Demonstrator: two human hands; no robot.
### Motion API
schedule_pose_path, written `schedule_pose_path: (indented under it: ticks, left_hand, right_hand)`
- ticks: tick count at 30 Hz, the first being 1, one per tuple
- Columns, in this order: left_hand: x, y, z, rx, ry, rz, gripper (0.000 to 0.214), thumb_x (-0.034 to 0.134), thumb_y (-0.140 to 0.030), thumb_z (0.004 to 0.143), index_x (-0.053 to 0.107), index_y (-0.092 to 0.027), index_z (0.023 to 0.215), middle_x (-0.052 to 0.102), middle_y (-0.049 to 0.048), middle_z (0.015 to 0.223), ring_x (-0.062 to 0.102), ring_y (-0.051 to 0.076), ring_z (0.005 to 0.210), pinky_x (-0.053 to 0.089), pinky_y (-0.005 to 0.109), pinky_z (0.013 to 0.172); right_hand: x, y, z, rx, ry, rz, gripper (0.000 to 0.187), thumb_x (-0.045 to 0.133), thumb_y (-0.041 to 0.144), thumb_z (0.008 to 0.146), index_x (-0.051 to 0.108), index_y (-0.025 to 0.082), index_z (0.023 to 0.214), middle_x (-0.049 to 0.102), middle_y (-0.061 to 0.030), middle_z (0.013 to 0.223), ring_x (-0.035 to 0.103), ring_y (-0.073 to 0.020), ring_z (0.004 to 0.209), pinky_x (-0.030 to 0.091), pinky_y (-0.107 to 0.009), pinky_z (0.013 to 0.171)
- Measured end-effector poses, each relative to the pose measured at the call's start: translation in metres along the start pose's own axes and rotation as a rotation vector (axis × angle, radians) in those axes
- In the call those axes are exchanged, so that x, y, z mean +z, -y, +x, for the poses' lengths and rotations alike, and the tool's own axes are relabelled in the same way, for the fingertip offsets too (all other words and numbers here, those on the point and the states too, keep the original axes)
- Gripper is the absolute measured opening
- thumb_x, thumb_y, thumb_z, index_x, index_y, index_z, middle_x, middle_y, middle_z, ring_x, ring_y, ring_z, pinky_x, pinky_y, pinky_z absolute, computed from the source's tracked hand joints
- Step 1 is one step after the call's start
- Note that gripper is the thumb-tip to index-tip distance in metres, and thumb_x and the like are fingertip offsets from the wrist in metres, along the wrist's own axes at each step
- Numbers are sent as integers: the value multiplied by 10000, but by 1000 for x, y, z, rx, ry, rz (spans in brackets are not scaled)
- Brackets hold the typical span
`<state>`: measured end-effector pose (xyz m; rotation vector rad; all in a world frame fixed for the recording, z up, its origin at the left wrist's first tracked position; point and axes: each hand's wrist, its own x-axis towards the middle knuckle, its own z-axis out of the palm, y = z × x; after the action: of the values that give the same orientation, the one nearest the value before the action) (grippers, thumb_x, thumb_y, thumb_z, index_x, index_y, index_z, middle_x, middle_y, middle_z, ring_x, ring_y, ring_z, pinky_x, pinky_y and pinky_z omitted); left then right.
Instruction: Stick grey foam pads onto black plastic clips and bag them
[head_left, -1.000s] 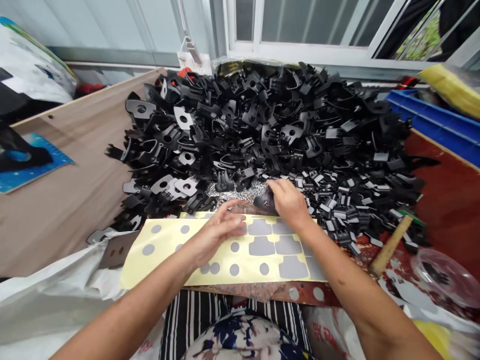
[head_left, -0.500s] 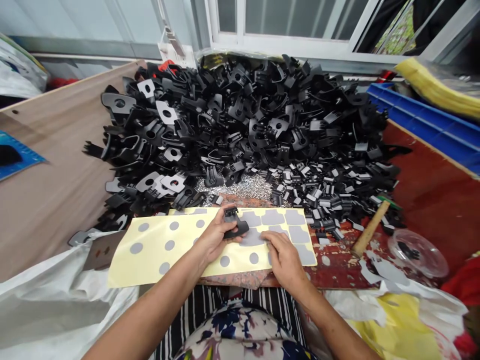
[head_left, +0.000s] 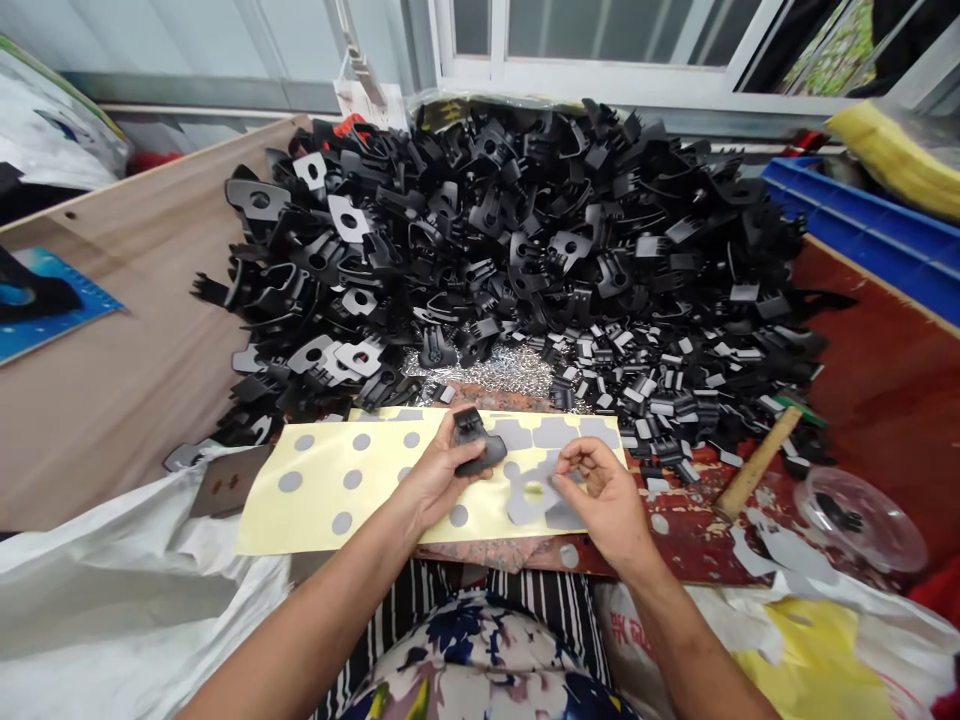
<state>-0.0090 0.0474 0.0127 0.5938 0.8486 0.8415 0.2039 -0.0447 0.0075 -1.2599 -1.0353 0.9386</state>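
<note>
My left hand is closed around a black plastic clip part, holding it over the yellow backing sheet. Between the thumb and fingers of my right hand is the edge of a grey sticker with a hole in it, hanging just above the sheet's right part. Rows of grey dots dot the left of the sheet, and other grey sticker shapes lie on its far right.
A large heap of black plastic parts rises behind the sheet. Small black-and-grey pieces lie to its right. A wooden-handled tool and a clear round bowl are at the right. A blue crate stands farther back.
My right hand has moved right and up from the sheet, drawing the holed grey sticker off it. My left hand still holds the black part. The camera's view has shifted slightly.
</note>
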Motion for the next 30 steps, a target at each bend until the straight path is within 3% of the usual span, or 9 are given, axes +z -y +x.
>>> schedule_pose_path:
  ticks: [2, 5, 8, 12, 24, 30]
  left_hand:
    - [6, 2, -12, -31, 50, -63, 555, 844, -275, 805, 592, -300, 1298, 631, 26, 1055, 663, 148, 784, 604, 292, 687]
    - [15, 5, -24, -70, 100, -151, 459, 766, -446, 890, 618, -290, 1295, 657, 55, 1117, 657, 172, 846, 602, 322, 737]
    - [21, 8, -29, -53, 146, -205, 435, 733, -460, 918, 614, -273, 1292, 662, 69, 1145, 666, 205, 918, 598, 334, 761]
    - [23, 9, -30, -58, 184, -208, 454, 723, -497, 917, 593, -282, 1295, 649, 61, 1105, 649, 199, 840, 592, 335, 688]
    - [21, 10, -33, -72, 167, -213, 444, 699, -478, 933, 568, -284, 1311, 626, 59, 1111, 616, 174, 820, 592, 340, 714]
    - [26, 13, -36, -9, 157, -142, 581, 839, -323, 802, 538, -292, 1298, 598, 16, 1044, 603, 156, 839, 575, 299, 726]
  right_hand:
    - [14, -1, 1, -60, -96, -28, 243, 820, 281, 787, 637, 236, 939, 645, 1, 847, 625, -181, 837, 499, -312, 829]
    - [31, -2, 2, -92, -126, -38, 196, 787, 273, 803, 635, 233, 921, 645, -3, 846, 623, -183, 834, 506, -319, 833]
    - [42, -4, 2, -95, -125, -50, 169, 766, 278, 816, 635, 229, 911, 642, -8, 843, 621, -188, 833, 519, -328, 830]
    - [48, -7, 2, -114, -150, -78, 167, 762, 303, 827, 632, 227, 899, 644, -19, 851, 626, -194, 832, 534, -335, 814]
    - [50, -13, 0, -144, -158, -112, 110, 719, 257, 864, 620, 226, 901, 642, -16, 859, 624, -187, 838, 522, -314, 794]
    - [52, -9, -5, -261, -120, -323, 59, 627, 183, 931, 607, 238, 925, 635, -21, 878, 625, -199, 862, 519, -330, 791]
